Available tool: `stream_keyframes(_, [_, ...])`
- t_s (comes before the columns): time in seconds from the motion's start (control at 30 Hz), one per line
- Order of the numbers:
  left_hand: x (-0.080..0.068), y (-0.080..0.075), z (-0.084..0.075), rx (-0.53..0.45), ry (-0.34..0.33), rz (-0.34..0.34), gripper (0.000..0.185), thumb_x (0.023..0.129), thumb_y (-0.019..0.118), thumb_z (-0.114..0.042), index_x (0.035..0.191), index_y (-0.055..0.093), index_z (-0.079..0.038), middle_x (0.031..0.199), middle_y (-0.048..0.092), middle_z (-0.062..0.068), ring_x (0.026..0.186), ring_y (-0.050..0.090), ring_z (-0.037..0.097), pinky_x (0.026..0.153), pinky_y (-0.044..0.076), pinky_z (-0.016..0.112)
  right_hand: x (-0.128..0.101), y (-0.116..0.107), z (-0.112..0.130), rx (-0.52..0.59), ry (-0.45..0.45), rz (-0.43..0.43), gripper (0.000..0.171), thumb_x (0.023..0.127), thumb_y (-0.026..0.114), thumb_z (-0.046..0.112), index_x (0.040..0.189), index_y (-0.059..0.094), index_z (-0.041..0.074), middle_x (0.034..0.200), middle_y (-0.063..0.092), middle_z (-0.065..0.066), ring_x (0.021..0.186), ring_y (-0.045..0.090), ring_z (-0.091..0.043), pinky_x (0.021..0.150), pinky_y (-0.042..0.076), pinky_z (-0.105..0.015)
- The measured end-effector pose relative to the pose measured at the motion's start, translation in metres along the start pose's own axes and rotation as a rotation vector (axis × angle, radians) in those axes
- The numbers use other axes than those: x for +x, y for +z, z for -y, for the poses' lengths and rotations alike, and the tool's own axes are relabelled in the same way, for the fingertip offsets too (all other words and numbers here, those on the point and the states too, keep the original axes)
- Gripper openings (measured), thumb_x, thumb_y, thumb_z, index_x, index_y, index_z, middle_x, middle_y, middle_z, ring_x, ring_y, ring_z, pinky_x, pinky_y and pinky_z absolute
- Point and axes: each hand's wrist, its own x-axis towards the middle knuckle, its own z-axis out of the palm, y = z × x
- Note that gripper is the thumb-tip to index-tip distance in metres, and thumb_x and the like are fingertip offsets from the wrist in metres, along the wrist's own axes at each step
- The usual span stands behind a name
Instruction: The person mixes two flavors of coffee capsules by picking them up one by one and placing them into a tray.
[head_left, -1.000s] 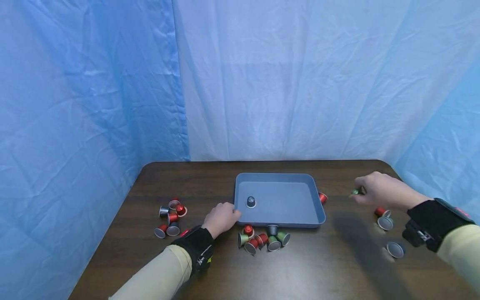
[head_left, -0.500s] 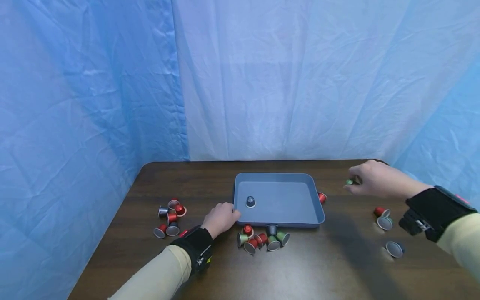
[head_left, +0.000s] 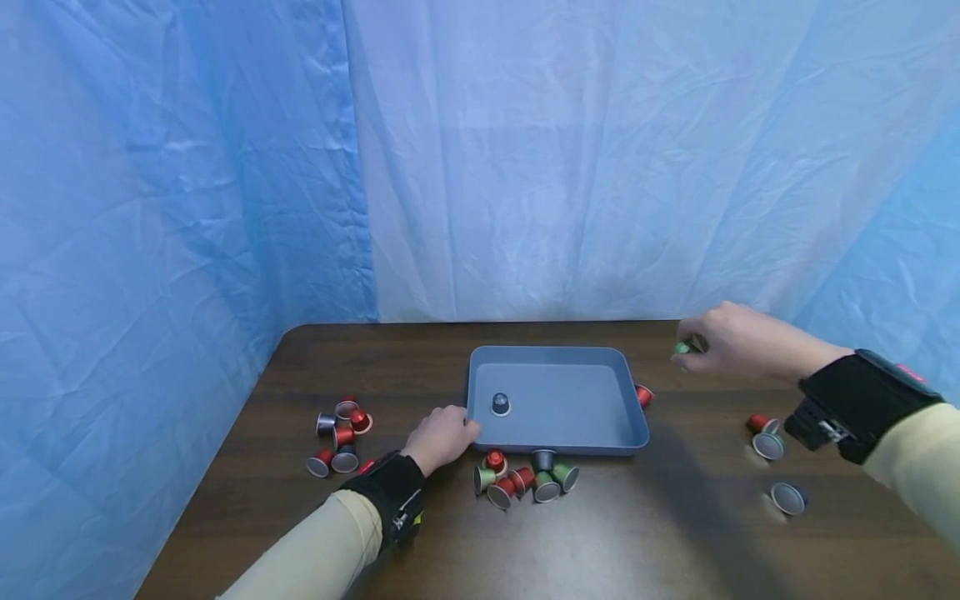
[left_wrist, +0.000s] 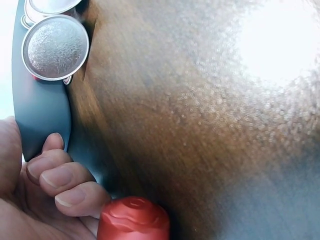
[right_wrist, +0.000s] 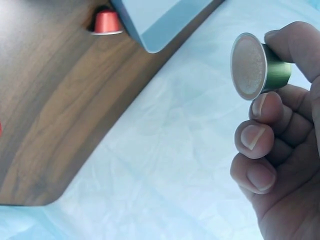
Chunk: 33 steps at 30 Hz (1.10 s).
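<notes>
Above the table [head_left: 675, 533], the right hand [head_left: 738, 343] pinches a green capsule [head_left: 681, 347].

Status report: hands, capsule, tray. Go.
Right hand pinches green capsule, in the air right of tray. Left hand grips tray's near-left corner. One capsule inside; nothing blocks the path.

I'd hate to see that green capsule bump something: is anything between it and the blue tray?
Nothing visible. The right hand pinches the green capsule in the air right of the blue tray; one red capsule lies low against the tray's right wall.
</notes>
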Motion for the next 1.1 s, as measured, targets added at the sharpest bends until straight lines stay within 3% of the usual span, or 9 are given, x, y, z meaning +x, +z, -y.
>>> stream_keyframes(0.23, [0.002,0.001,0.001,0.020,0.025,-0.001,0.022,0.099,0.054,-0.025,0.092,0.065,-0.007,0.075,0.050,0.007,0.070,0.053,0.023,0.063,0.036,0.035,0.010,-0.007,0.010,-0.024,-0.063,-0.030,0.002,0.092,0.073,0.016,0.092,0.072,0.015,0.065,0.052,0.010,0.057,0.043,-0.005,0.054,0.036,-0.024])
stream_keyframes(0.5, [0.002,0.003,-0.002,0.006,0.008,0.001,0.024,0.099,0.053,-0.025,0.083,0.063,-0.011,0.073,0.051,0.007,0.069,0.054,0.024,0.062,0.037,0.035,0.019,-0.014,0.020,-0.017,-0.140,-0.039,0.017,0.093,0.072,0.015,0.081,0.060,0.019,0.062,0.039,0.010,0.054,0.032,-0.002,0.054,0.028,-0.024])
stream_keyframes(0.73, [0.004,0.004,-0.002,0.001,-0.013,0.006,0.021,0.099,0.054,-0.025,0.089,0.064,-0.010,0.075,0.053,0.008,0.071,0.055,0.024,0.064,0.039,0.035,0.027,-0.017,0.030,-0.034,-0.173,-0.039,0.019,0.091,0.072,0.012,0.078,0.060,0.018,0.062,0.039,0.010,0.055,0.036,-0.004,0.054,0.030,-0.024])
stream_keyframes(1.1, [0.003,0.003,-0.003,-0.014,-0.028,0.016,0.021,0.100,0.055,-0.025,0.092,0.065,-0.009,0.077,0.053,0.008,0.072,0.056,0.024,0.065,0.040,0.035,0.045,-0.017,0.045,-0.048,-0.251,-0.065,0.004,0.090,0.073,0.012,0.090,0.070,0.014,0.067,0.054,0.011,0.058,0.044,-0.004,0.057,0.041,-0.025])
